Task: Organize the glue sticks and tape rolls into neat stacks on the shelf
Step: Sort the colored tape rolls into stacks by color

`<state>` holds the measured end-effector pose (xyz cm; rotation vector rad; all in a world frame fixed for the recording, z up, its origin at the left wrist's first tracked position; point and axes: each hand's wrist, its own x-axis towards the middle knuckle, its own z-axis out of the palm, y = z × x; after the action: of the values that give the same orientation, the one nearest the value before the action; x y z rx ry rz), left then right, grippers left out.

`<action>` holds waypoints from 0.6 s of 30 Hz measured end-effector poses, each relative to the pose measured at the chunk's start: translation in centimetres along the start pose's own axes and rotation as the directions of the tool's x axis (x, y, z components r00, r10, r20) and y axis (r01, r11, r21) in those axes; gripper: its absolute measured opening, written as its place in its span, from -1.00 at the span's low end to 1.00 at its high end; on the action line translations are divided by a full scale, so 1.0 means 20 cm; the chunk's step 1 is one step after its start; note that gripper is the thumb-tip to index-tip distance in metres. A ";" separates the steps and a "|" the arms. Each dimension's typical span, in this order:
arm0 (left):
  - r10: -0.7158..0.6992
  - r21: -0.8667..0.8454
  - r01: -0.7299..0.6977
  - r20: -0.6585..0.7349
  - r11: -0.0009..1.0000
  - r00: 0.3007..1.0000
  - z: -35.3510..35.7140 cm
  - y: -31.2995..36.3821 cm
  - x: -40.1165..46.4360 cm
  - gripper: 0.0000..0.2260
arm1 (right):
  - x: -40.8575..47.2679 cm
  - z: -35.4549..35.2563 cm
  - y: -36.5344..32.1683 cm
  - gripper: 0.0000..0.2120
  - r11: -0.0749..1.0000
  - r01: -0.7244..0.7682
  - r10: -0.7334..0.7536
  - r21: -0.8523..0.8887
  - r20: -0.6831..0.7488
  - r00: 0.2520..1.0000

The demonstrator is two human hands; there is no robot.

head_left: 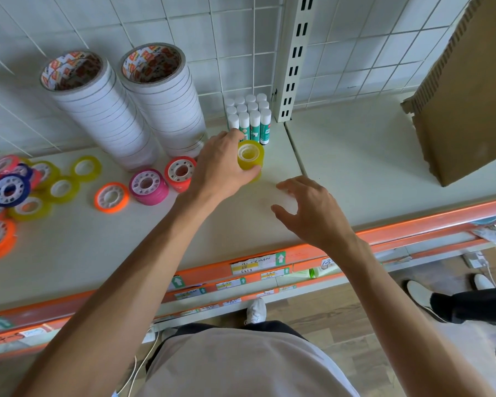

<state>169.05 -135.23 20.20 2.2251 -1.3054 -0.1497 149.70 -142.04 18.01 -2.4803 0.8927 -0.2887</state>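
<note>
— Shelf first: what stands on it?

— Two tall stacks of white tape rise at the back against the wire grid. Just right of them, a tight block of glue sticks stands upright with white caps, beside the slotted upright post.

— And the person's hands?

— Left hand grips a short stack of yellow tape rolls directly in front of the glue sticks; the fingers curl round its side, thumb low at the front. The stack's bottom is hidden behind the thumb, so whether it sits on the shelf cannot be told. Right hand hovers over the shelf near the front edge, fingers spread and loosely bent, holding nothing.

— Loose rolls?

— Plenty, to the left. A red roll and a pink stack stand near the left wrist, an orange roll lies flat beside them, and further left a jumble of yellow, blue and orange rolls overlaps.

— Anything on the right?

— A cardboard box leans at the far right.
</note>
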 end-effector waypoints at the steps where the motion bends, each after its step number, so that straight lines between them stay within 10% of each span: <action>1: -0.005 -0.003 0.005 0.003 1.000 1.000 0.00 0.00 0.00 -0.47 | 0.00 0.00 0.00 -0.60 1.000 -0.001 0.001 0.004 -0.001 1.000; 18: -0.017 0.004 0.017 0.004 1.000 1.000 0.00 -0.02 0.00 -0.49 | -0.02 -0.02 -0.03 -0.60 1.000 -0.008 0.009 -0.012 0.021 1.000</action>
<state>169.34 -135.06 19.96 2.2408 -1.2898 -0.1578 149.54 -141.51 18.59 -2.4853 0.8984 -0.2543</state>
